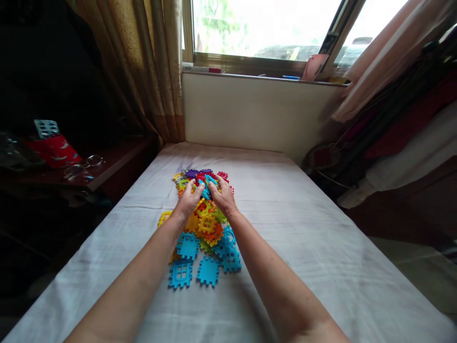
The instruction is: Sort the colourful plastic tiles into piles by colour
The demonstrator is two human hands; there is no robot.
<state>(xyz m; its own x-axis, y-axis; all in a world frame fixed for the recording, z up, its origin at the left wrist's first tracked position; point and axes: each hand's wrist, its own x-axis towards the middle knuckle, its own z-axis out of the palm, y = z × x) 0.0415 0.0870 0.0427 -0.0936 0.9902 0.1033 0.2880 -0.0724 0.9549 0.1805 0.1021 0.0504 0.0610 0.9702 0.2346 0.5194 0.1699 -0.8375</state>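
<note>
Both hands are together over a pile of colourful toothed plastic building tiles. My left hand (188, 199) grips the left side of some blue interlocking tiles (207, 183), thumb pressing on them. On their right side my right hand (223, 194) is closed in the same way. Exactly how many tiles they hold is hard to make out. Red and purple tiles (193, 173) lie just beyond the hands. Nearer to me are yellow tiles (206, 222), with orange and green ones mixed in. Closest are flat blue tiles (208, 270), one with a window grid (181, 274).
A pale sheet (285, 228) covers the surface under the tiles. At left, a dark side table holds eyeglasses (84, 164) and a red pouch (55, 150). A patterned curtain (157, 71) and a window (264, 28) are behind; clothes (417, 109) hang at right.
</note>
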